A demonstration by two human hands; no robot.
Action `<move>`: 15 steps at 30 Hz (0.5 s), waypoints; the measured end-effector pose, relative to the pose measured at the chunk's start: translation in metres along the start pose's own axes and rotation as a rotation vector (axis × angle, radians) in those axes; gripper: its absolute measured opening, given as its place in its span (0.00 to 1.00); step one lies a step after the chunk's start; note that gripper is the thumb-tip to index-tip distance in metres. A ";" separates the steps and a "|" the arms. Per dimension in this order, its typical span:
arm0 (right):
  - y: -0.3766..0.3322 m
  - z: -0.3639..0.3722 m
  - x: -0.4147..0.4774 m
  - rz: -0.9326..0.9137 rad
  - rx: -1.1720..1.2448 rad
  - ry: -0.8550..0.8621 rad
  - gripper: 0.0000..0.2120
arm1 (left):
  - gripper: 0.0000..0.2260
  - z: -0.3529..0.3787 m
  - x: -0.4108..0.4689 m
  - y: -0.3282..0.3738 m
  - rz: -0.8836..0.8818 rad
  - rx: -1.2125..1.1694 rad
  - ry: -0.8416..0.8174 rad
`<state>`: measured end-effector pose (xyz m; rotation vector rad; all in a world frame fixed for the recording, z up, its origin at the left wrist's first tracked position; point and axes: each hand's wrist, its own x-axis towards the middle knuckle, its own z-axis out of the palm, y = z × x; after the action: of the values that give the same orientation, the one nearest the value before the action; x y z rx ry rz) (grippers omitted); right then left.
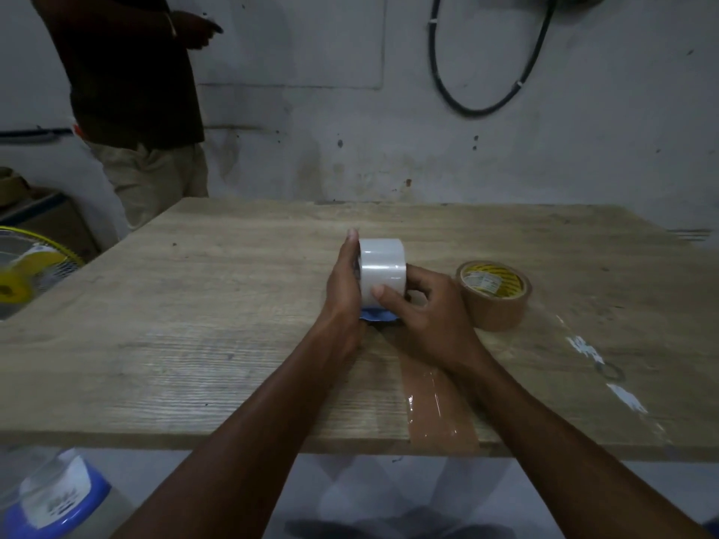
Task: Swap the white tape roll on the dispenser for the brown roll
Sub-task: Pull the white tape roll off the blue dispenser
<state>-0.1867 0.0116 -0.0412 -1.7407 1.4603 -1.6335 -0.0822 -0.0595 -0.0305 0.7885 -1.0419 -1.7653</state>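
Note:
The white tape roll (382, 266) stands on edge in the middle of the wooden table (194, 324), mounted on a blue dispenser (378, 315) of which only a small part shows below it. My left hand (344, 289) presses flat against the roll's left side. My right hand (424, 309) grips it from the right, thumb across its front face. The brown tape roll (494, 295), with a yellow label inside its core, lies flat on the table just right of my right hand.
A strip of brown tape (435, 406) is stuck to the table near the front edge. A person (132, 91) stands at the far left corner. A yellow fan (27, 270) sits left of the table, a blue-lidded container (50, 496) below.

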 end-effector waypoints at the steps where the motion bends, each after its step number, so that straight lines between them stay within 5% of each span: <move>1: 0.000 0.000 0.000 -0.009 -0.001 -0.001 0.13 | 0.24 0.000 0.000 0.001 0.000 0.002 0.005; 10: 0.000 0.001 0.001 -0.034 0.005 0.031 0.12 | 0.27 0.000 -0.005 0.003 -0.015 -0.045 0.009; 15: -0.004 0.003 0.008 0.098 0.208 0.112 0.07 | 0.22 0.004 -0.007 0.002 -0.019 -0.074 -0.018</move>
<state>-0.1840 0.0053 -0.0343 -1.4644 1.3456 -1.7857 -0.0826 -0.0519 -0.0267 0.7396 -0.9783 -1.8198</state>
